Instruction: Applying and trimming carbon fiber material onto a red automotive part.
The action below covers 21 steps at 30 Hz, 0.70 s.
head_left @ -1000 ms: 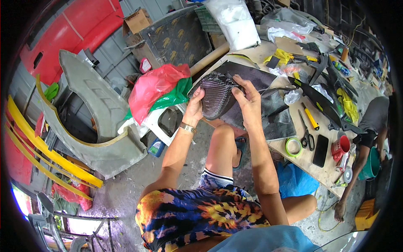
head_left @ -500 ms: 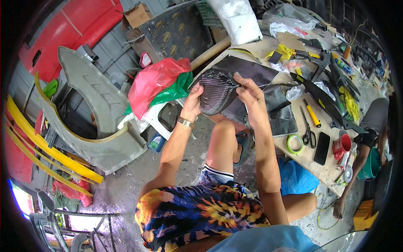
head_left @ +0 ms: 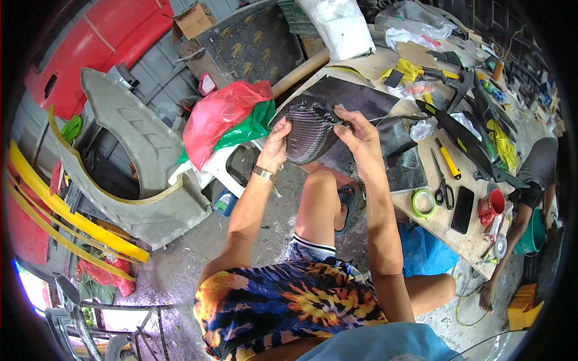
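Note:
Between my two hands is a dark rounded piece covered in carbon-fibre cloth (head_left: 308,137), its woven lines catching the light and its upper edge frayed. My left hand (head_left: 276,144) grips the left side, thumb on top, with the other fingers mostly hidden. At the right edge, my right hand (head_left: 361,135) pinches the cloth between thumb and fingers. Behind and below the piece, flat sheets of dark woven cloth (head_left: 367,96) lie on the workbench (head_left: 466,243).
Right of the cloth lie scissors (head_left: 442,183), a yellow cutter (head_left: 448,159), green tape (head_left: 423,203), a black phone (head_left: 462,209) and a red mug (head_left: 491,206). Grey fender panels (head_left: 132,129) stand left, near a pink bag (head_left: 223,120). Another person's arm (head_left: 509,246) shows at far right.
The cloth-covered piece and both hands stay almost in place, with only slight shifts of the grip and piece. At far right, the other person's hand has moved slightly.

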Tool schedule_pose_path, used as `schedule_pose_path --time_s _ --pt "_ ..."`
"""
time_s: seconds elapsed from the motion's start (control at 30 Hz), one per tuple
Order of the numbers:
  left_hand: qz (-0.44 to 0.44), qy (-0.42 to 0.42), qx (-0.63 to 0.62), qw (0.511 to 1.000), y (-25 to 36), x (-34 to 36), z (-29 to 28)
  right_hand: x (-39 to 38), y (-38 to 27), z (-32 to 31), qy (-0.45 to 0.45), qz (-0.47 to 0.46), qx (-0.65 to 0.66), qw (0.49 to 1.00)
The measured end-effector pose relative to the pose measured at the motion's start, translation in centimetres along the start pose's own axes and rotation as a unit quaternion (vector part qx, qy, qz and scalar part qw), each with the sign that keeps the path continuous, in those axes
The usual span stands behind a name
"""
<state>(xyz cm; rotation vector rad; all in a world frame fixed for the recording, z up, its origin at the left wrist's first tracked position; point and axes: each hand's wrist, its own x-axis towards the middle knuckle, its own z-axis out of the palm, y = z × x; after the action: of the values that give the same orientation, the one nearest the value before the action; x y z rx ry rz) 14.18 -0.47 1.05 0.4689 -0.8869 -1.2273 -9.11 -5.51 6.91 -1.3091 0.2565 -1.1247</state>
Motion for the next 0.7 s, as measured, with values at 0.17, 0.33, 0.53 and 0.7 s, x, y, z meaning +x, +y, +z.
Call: schedule_pose_path --time_s 0.17,0.33,0.53,0.7 --pt "-0.013 0.004 0.005 1.000 -0.2 -0.2 -0.2 -0.1 -0.3 -0.2 0.001 0.009 -0.005 1.000" --pt "-0.003 0.021 0.000 1.000 -0.7 -0.6 -0.7 0.2 0.3 -0.5 -0.015 -0.003 -0.049 0.999" --pt "-0.015 0.016 -0.031 0.999 -0.9 -1.1 -0.6 0.4 0.7 -0.3 -0.012 0.031 -0.044 0.998" --pt "0.003 0.042 -0.113 0.993 -2.8 -0.9 -0.9 -0.2 1.9 -1.2 0.089 0.003 0.023 0.996"
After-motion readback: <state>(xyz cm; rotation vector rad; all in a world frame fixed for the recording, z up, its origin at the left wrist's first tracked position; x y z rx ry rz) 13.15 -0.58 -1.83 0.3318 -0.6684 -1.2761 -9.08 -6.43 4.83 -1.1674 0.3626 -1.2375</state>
